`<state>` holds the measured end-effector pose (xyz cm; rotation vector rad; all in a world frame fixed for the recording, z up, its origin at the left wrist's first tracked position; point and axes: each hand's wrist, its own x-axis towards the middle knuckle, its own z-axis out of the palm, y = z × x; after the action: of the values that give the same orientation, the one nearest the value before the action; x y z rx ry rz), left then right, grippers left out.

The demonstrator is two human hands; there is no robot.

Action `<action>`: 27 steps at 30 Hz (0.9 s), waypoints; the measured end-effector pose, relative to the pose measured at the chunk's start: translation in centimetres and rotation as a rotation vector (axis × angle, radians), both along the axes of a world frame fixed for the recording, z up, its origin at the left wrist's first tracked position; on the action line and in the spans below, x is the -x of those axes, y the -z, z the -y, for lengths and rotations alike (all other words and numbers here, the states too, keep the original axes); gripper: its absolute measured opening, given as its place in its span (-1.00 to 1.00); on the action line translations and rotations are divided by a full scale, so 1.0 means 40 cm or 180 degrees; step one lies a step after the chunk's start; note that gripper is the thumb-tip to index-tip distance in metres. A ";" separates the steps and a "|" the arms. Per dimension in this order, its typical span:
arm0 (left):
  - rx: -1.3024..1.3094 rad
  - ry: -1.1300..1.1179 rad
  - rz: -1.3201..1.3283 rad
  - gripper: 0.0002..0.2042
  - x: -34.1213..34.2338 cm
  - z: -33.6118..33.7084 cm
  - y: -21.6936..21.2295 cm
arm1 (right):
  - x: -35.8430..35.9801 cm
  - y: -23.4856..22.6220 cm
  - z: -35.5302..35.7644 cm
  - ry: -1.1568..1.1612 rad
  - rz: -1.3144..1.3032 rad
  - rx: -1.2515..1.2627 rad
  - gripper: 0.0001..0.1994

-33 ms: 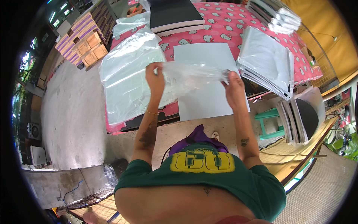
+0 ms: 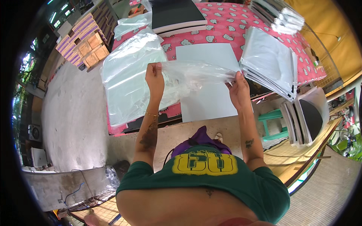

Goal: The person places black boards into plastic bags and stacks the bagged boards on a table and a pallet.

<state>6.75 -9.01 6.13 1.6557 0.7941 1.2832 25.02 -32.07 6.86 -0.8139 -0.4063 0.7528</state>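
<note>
Between my hands a clear plastic bag (image 2: 192, 71) is stretched sideways over a white board (image 2: 215, 100). My left hand (image 2: 154, 75) pinches one end, above the right edge of a pile of clear plastic bags (image 2: 130, 81). The other end is gripped in my right hand (image 2: 238, 88), with the thumb on top, over the board's right edge. The board lies flat on a table (image 2: 222, 22) covered in pink patterned cloth.
Right of the board lies a stack of plastic-wrapped boards (image 2: 266, 56). Black-topped boards (image 2: 177, 15) are piled at the back. More wrapped boards (image 2: 301, 120) lean beside a green stool (image 2: 271, 124). Stacked cartons (image 2: 86, 34) stand at the far left.
My right hand has shifted slightly to the right and my left hand a little to the left. The bag between them is pulled wider and straighter.
</note>
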 end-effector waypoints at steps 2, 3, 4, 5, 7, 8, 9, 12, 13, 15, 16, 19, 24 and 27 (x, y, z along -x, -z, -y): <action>0.0920 0.1152 0.0712 -0.90 -0.027 0.058 -0.027 | 0.001 -0.003 0.004 -0.0370 -0.0361 -0.0090 -0.75; 0.1399 0.1740 0.1080 -0.90 -0.052 0.101 -0.043 | -0.006 0.019 0.001 -0.0582 -0.0367 -0.0135 -0.73; 0.1886 0.2158 0.1578 -0.85 -0.067 0.138 -0.063 | -0.018 0.039 0.000 -0.0792 -0.0372 -0.0180 -0.71; 0.1916 0.2021 0.1663 -0.84 -0.049 0.115 -0.040 | -0.048 0.049 0.000 -0.1114 -0.0473 -0.0791 -0.69; 0.2012 0.1759 0.1825 -0.81 0.031 0.012 0.044 | -0.140 0.067 0.040 -0.1721 -0.0687 -0.1993 -0.65; 0.1849 0.1379 0.0990 -0.76 0.090 -0.047 0.051 | -0.154 0.034 0.070 -0.1240 -0.0603 -0.1455 -0.66; 0.1648 0.0959 0.0170 -0.69 0.148 -0.093 0.050 | -0.145 -0.036 0.093 -0.0796 -0.0514 -0.0933 -0.67; -0.0184 0.0887 -0.0335 -0.26 0.068 -0.023 -0.114 | -0.111 -0.175 0.118 -0.1462 0.1388 0.0116 -0.77; -0.0618 0.1608 -0.0734 -0.17 0.008 0.060 -0.163 | -0.086 -0.205 0.102 -0.1646 0.2255 0.0631 -0.80; -0.2009 0.2488 -0.1458 -0.10 -0.105 0.174 -0.172 | -0.005 -0.271 0.050 -0.2214 0.3864 -0.0096 -0.87; -0.1669 0.2904 -0.1637 -0.29 -0.144 0.224 -0.187 | 0.011 -0.295 0.061 -0.2402 0.3931 0.0773 -0.88; 0.0813 0.3519 -0.1067 -0.45 -0.132 0.228 -0.284 | -0.149 -0.140 0.136 -0.0217 0.5549 0.3211 -0.82; -0.2510 0.2116 -0.2581 -0.77 -0.058 0.220 -0.219 | -0.281 -0.097 0.242 0.1404 0.5103 0.4150 -0.81; -0.2053 0.0224 -0.2661 -0.73 -0.049 0.148 -0.213 | -0.254 -0.148 0.248 0.1925 0.4817 0.3770 -0.76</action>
<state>8.70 -14.94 14.65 2.7964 0.8111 0.7965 35.19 -41.98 12.77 -2.4646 -0.9840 -0.4691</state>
